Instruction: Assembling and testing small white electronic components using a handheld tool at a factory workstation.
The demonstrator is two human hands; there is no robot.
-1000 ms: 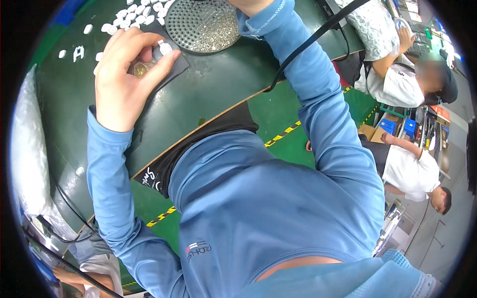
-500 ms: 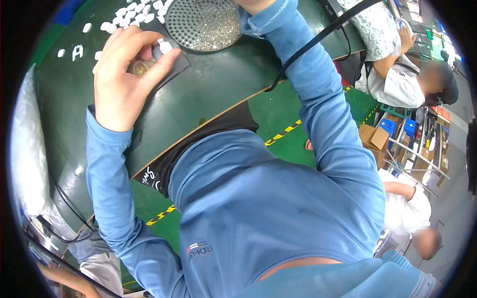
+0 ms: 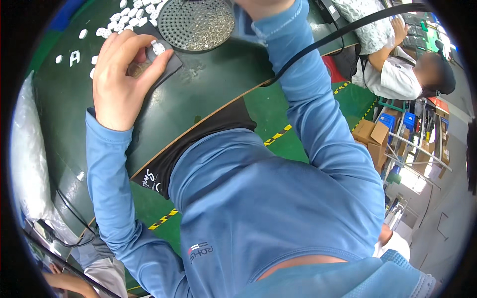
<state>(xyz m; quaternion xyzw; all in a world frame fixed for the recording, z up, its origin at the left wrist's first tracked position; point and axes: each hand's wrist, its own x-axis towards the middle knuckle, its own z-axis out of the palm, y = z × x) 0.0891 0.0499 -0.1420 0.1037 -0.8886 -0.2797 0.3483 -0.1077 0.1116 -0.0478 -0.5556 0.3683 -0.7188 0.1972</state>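
Observation:
Between the thumb and fingers of my left hand [image 3: 119,79] is a small white plastic piece [image 3: 158,48], with a dark flat block [image 3: 171,67] beneath it on the table. Something round and brownish shows dimly behind the thumb. My right hand [image 3: 266,7] is at the top edge, its fingers cut off by the frame, near a dark round perforated tray [image 3: 171,27]. Many small metal screws or pins [image 3: 211,32] lie in that tray. Several more white plastic pieces [image 3: 131,17] are heaped to its left.
A green tabletop [image 3: 208,79] with a wooden edge runs in front of me. A thick black cable [image 3: 328,38] crosses close to my right forearm. Clear plastic wrapping [image 3: 30,164] lies along the left side. A co-worker in white [image 3: 392,77] sits at the upper right.
My right hand has shifted slightly right, at the top edge. The left hand keeps its hold on the white piece. The tray and heap sit a little further left and up in view.

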